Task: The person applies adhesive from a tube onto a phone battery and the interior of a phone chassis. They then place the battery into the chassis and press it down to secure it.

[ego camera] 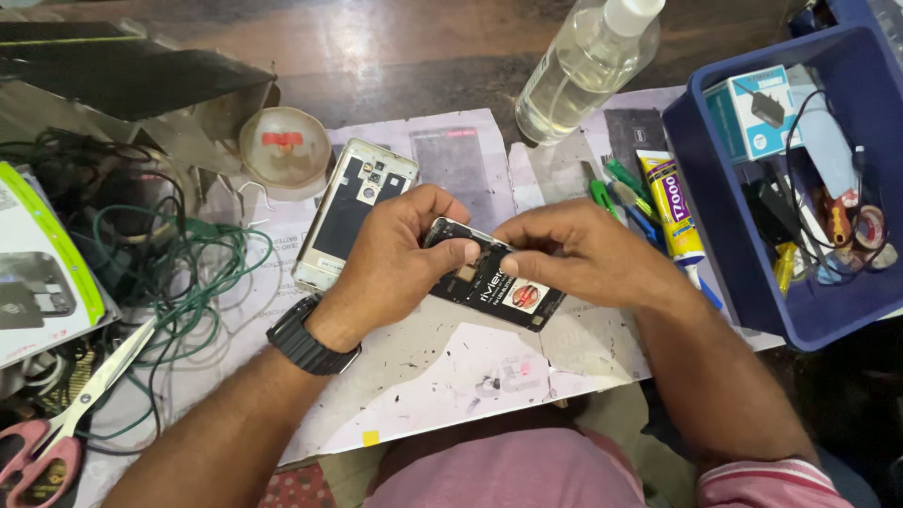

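My left hand (390, 259) and my right hand (588, 254) both grip an opened black phone body (489, 282) over a stained sheet of white paper (451, 376). The phone's insides face up, with a battery and small parts showing. My thumbs press on its upper end. A black wristwatch (310, 339) sits on my left wrist. A pale phone back frame (353, 212) lies flat just left of my left hand.
A clear liquid bottle (578, 66) lies at the back. A yellow glue tube (673, 202) and green tools (616, 188) lie right of my hands. A blue bin (743, 273) holds small parts and cables. Green wires (188, 273) and pink-handled scissors (56, 433) lie left.
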